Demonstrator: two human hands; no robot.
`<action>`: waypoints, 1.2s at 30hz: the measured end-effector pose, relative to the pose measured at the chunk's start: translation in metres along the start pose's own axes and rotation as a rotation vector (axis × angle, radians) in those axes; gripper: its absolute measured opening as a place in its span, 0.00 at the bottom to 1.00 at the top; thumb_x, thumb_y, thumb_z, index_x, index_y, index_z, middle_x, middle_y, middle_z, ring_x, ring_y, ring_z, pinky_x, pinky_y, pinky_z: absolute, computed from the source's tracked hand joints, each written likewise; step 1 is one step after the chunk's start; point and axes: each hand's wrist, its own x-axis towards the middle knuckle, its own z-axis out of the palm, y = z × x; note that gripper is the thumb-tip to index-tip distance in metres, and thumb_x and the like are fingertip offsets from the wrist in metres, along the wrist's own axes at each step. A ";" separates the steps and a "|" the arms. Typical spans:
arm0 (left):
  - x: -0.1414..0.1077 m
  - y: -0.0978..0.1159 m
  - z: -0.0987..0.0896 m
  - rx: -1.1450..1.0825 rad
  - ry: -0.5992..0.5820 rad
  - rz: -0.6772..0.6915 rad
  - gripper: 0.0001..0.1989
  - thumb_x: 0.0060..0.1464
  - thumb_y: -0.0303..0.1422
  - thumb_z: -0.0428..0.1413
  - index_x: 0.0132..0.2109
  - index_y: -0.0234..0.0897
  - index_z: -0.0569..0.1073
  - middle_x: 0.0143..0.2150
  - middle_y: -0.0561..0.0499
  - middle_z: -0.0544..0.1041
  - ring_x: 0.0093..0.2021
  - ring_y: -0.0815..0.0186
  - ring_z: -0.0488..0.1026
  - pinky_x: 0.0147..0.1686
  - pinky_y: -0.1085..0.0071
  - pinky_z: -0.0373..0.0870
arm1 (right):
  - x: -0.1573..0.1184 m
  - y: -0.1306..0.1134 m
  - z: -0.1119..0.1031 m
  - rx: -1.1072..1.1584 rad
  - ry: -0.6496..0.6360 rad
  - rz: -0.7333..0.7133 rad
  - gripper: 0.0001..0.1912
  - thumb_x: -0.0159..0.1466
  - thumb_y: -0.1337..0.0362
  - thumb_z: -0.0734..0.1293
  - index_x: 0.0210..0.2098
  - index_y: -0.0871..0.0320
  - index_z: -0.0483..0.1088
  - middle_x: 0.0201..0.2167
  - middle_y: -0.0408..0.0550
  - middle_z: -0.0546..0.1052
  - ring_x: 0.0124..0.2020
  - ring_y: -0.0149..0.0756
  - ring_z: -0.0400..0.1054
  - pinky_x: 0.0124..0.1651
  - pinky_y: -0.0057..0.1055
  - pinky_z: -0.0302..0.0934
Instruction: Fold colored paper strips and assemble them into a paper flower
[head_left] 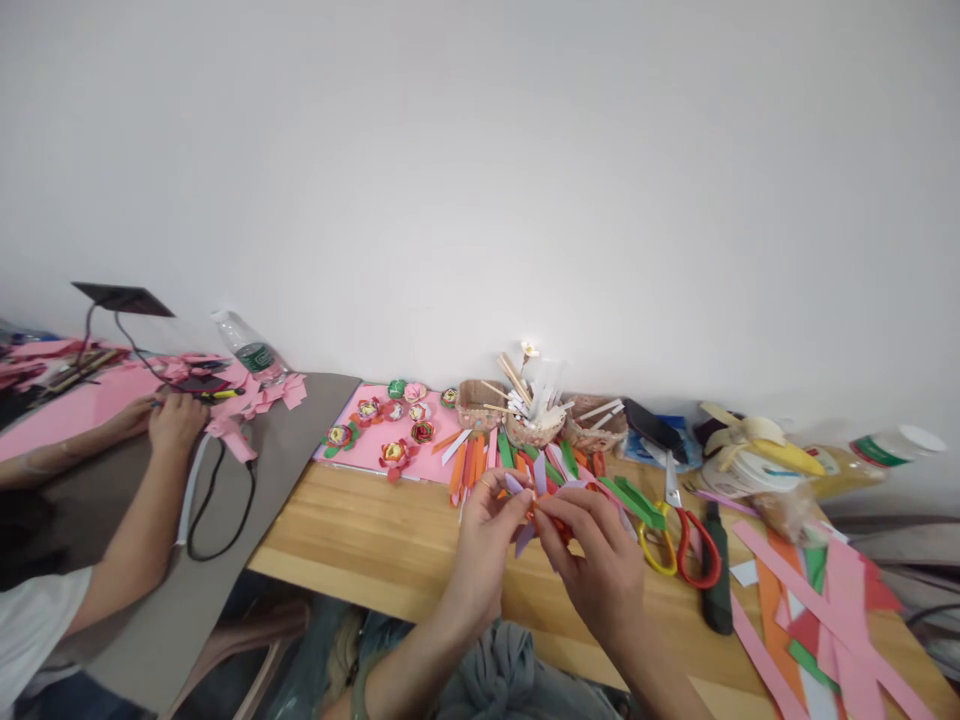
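Observation:
My left hand pinches a paper flower with purple petals in front of my body, above the wooden table. From the other side, the fingers of my right hand press at its centre, where a bit of orange shows. My fingertips cover much of the flower. Just beyond my hands lie orange paper strips among pink, green and purple ones. To the right of my right hand rest scissors with one yellow and one red handle.
Finished paper flowers sit on a pink sheet. Small baskets with sticks stand by the wall. A dark tool and paper strips lie right. Left, a co-worker's hands work near a pink glue gun.

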 end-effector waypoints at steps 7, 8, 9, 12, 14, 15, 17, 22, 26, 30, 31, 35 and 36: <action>0.004 0.005 -0.006 -0.008 0.002 -0.011 0.09 0.40 0.34 0.64 0.30 0.36 0.72 0.31 0.54 0.73 0.29 0.72 0.70 0.27 0.79 0.66 | 0.004 0.006 -0.026 0.148 0.070 0.291 0.09 0.63 0.69 0.61 0.31 0.55 0.71 0.29 0.47 0.74 0.31 0.36 0.70 0.31 0.32 0.65; 0.004 0.005 -0.007 -0.001 -0.005 -0.011 0.09 0.40 0.34 0.63 0.29 0.36 0.72 0.31 0.54 0.73 0.29 0.72 0.70 0.27 0.78 0.67 | 0.006 0.010 -0.027 0.160 0.087 0.357 0.08 0.63 0.68 0.61 0.31 0.55 0.71 0.29 0.47 0.74 0.32 0.36 0.69 0.32 0.32 0.64; 0.004 0.005 -0.007 0.006 -0.012 -0.013 0.09 0.40 0.34 0.63 0.30 0.36 0.73 0.31 0.54 0.73 0.29 0.72 0.70 0.27 0.78 0.67 | 0.008 0.013 -0.027 0.174 0.078 0.412 0.07 0.63 0.67 0.62 0.31 0.55 0.71 0.30 0.47 0.74 0.32 0.37 0.69 0.32 0.32 0.64; 0.004 0.005 -0.007 0.029 -0.030 -0.014 0.09 0.41 0.34 0.63 0.30 0.36 0.73 0.31 0.54 0.73 0.29 0.71 0.70 0.27 0.77 0.67 | 0.013 0.020 -0.020 0.260 -0.036 0.524 0.06 0.63 0.63 0.63 0.35 0.56 0.71 0.33 0.48 0.74 0.34 0.36 0.69 0.31 0.30 0.64; 0.003 0.005 -0.006 0.044 -0.038 -0.015 0.09 0.41 0.35 0.62 0.31 0.36 0.73 0.30 0.53 0.73 0.28 0.71 0.70 0.26 0.77 0.67 | 0.013 0.021 -0.014 0.319 -0.127 0.554 0.07 0.63 0.62 0.63 0.37 0.56 0.71 0.33 0.47 0.74 0.32 0.35 0.69 0.29 0.28 0.64; 0.003 0.005 -0.006 0.048 -0.039 -0.013 0.09 0.42 0.34 0.62 0.32 0.36 0.73 0.31 0.53 0.73 0.28 0.71 0.69 0.26 0.77 0.67 | 0.012 0.020 -0.011 0.339 -0.155 0.558 0.07 0.63 0.62 0.63 0.38 0.56 0.71 0.32 0.46 0.74 0.31 0.34 0.69 0.29 0.28 0.65; 0.003 0.005 -0.006 0.047 -0.029 -0.002 0.09 0.43 0.34 0.61 0.34 0.37 0.73 0.33 0.53 0.73 0.30 0.70 0.70 0.25 0.78 0.67 | 0.009 0.018 -0.010 0.360 -0.165 0.553 0.08 0.64 0.61 0.62 0.40 0.56 0.70 0.33 0.47 0.74 0.31 0.34 0.69 0.30 0.28 0.66; 0.005 0.005 -0.009 0.073 0.025 0.018 0.16 0.44 0.32 0.60 0.42 0.39 0.68 0.38 0.51 0.71 0.30 0.70 0.70 0.23 0.78 0.67 | 0.006 0.009 -0.018 0.346 -0.161 0.412 0.10 0.60 0.60 0.66 0.41 0.54 0.71 0.39 0.50 0.72 0.40 0.39 0.69 0.39 0.34 0.67; 0.006 0.004 -0.012 0.157 0.036 0.068 0.11 0.43 0.31 0.61 0.35 0.39 0.66 0.33 0.56 0.68 0.27 0.73 0.68 0.22 0.80 0.67 | 0.006 0.007 -0.021 0.387 -0.254 0.296 0.13 0.57 0.63 0.69 0.43 0.53 0.72 0.42 0.51 0.72 0.43 0.39 0.69 0.41 0.33 0.68; 0.001 0.005 -0.014 0.198 -0.042 0.100 0.08 0.48 0.37 0.58 0.33 0.37 0.70 0.40 0.51 0.70 0.26 0.73 0.69 0.19 0.79 0.68 | 0.001 0.008 -0.016 0.420 -0.212 0.410 0.11 0.58 0.61 0.69 0.40 0.53 0.74 0.37 0.50 0.75 0.39 0.39 0.71 0.37 0.33 0.69; -0.002 0.005 -0.014 0.198 -0.058 0.118 0.09 0.49 0.38 0.58 0.33 0.37 0.72 0.45 0.49 0.70 0.28 0.72 0.71 0.20 0.79 0.68 | 0.000 0.008 -0.015 0.428 -0.191 0.455 0.10 0.58 0.60 0.69 0.40 0.53 0.74 0.37 0.50 0.75 0.37 0.39 0.71 0.36 0.32 0.69; -0.009 0.000 -0.016 0.181 -0.074 0.204 0.08 0.46 0.35 0.61 0.35 0.38 0.77 0.58 0.45 0.65 0.32 0.69 0.73 0.22 0.77 0.71 | -0.004 0.009 -0.013 0.496 -0.101 0.531 0.11 0.57 0.60 0.70 0.39 0.53 0.74 0.34 0.48 0.75 0.30 0.35 0.70 0.31 0.30 0.68; -0.009 -0.002 -0.017 0.181 -0.077 0.222 0.08 0.45 0.35 0.62 0.35 0.39 0.78 0.58 0.44 0.66 0.33 0.68 0.73 0.22 0.77 0.72 | -0.005 0.009 -0.013 0.514 -0.086 0.526 0.10 0.57 0.60 0.70 0.39 0.53 0.73 0.33 0.48 0.75 0.30 0.35 0.69 0.31 0.30 0.67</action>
